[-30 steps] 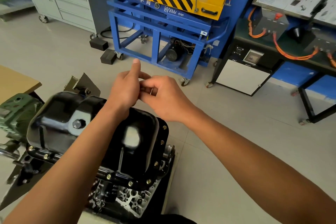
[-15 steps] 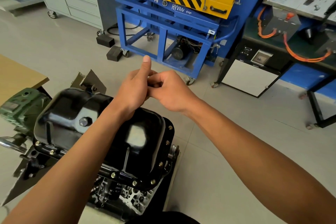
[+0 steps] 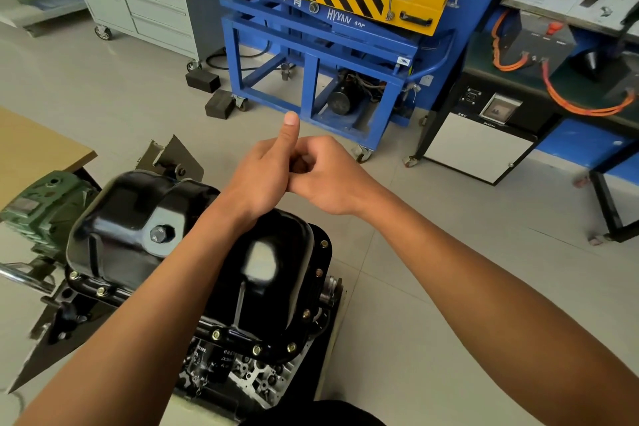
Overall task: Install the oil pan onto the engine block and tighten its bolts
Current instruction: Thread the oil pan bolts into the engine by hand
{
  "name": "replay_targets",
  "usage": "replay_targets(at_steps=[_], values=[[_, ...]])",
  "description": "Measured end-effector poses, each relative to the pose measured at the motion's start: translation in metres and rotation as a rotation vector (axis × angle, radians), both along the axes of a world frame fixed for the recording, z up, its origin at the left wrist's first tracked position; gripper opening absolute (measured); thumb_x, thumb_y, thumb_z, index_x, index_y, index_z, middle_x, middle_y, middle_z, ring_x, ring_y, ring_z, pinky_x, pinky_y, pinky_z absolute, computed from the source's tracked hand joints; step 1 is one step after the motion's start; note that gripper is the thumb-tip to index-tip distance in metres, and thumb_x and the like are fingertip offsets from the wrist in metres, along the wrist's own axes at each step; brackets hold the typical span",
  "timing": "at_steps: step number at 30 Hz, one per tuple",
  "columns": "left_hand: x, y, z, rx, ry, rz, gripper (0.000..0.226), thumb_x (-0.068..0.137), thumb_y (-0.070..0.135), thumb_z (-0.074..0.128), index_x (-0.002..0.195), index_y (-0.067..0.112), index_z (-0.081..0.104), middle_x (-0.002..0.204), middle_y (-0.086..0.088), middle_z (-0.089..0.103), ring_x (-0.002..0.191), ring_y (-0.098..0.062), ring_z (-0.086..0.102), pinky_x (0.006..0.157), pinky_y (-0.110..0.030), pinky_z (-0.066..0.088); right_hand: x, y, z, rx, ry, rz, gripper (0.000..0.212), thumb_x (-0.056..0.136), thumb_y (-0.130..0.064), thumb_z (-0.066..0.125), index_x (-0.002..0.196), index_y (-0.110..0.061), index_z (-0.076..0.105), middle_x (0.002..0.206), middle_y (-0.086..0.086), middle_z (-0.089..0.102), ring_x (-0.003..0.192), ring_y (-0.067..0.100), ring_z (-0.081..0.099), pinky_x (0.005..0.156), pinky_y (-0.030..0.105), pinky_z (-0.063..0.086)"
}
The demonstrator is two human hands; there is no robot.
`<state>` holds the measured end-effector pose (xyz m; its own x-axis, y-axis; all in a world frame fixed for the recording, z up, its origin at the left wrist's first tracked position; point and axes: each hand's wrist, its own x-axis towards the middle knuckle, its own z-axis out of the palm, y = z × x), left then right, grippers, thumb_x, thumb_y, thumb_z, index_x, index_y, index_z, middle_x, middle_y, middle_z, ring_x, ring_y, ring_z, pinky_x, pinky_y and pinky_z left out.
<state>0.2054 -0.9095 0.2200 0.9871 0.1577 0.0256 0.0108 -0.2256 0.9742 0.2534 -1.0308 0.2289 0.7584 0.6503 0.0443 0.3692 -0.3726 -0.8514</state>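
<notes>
2 hands clenched, touching, nothing seen held | left hand thumb up, right hand curled | oil pan on engine block, directly below, long axis left-right, left nearer

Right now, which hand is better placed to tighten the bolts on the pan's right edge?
The right hand, likely: its arm runs beside the right-edge bolts, clear of the oil pan. The left hand has its forearm across the pan. Neither shows a tool.
</notes>
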Motion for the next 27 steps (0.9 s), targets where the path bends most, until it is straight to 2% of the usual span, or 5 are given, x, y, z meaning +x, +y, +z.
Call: replay_targets(at_steps=[7,12,20,24,27], values=[[0.001,0.000,0.000,-0.010,0.034,0.039,0.071,0.102,0.064,0.028,0.055,0.027,0.067,0.048,0.016,0.055,0.042,0.002,0.048,0.043,-0.009,0.036,0.001,-0.007,-0.009,0.109,-0.087,-0.071,0.007,0.075,-0.011,0.074,0.080,-0.010,0.069,0.067,0.013,0.068,0.061,0.031,0.061,0.061,0.038,0.051],[0.006,0.000,-0.005,0.079,0.055,0.076,0.054,0.105,0.045,0.044,0.061,0.023,0.066,0.040,0.012,0.040,0.036,-0.003,0.034,0.043,-0.019,0.029,0.010,-0.022,-0.021,0.273,-0.089,-0.160,0.005,0.081,-0.005,0.077,0.085,-0.005,0.075,0.071,0.007,0.069,0.062,0.018,0.060,0.062,0.032,0.051],[0.005,0.006,-0.005,-0.143,0.098,-0.009,0.044,0.108,0.020,0.041,0.064,0.016,0.041,0.045,0.011,0.029,0.039,-0.007,0.021,0.037,-0.017,0.019,0.014,-0.017,-0.026,0.416,-0.117,-0.145,0.018,0.082,-0.008,0.078,0.087,-0.023,0.071,0.069,-0.007,0.055,0.064,0.008,0.050,0.058,0.024,0.043],[0.004,0.011,-0.005,-0.255,0.084,-0.029,0.042,0.109,0.020,0.039,0.068,0.016,0.043,0.047,0.011,0.027,0.040,-0.006,0.020,0.037,-0.017,0.017,0.016,-0.011,-0.025,0.395,-0.113,-0.128,0.018,0.081,-0.009,0.079,0.087,-0.024,0.071,0.070,-0.005,0.058,0.063,0.014,0.049,0.059,0.031,0.045],[0.005,0.010,-0.007,-0.227,0.060,0.003,0.053,0.108,0.023,0.043,0.056,0.023,0.053,0.046,0.010,0.029,0.040,-0.007,0.021,0.037,-0.019,0.018,0.019,-0.009,-0.023,0.328,-0.189,-0.144,0.012,0.079,-0.012,0.079,0.085,-0.020,0.071,0.068,-0.006,0.058,0.060,0.012,0.047,0.055,0.027,0.044]])
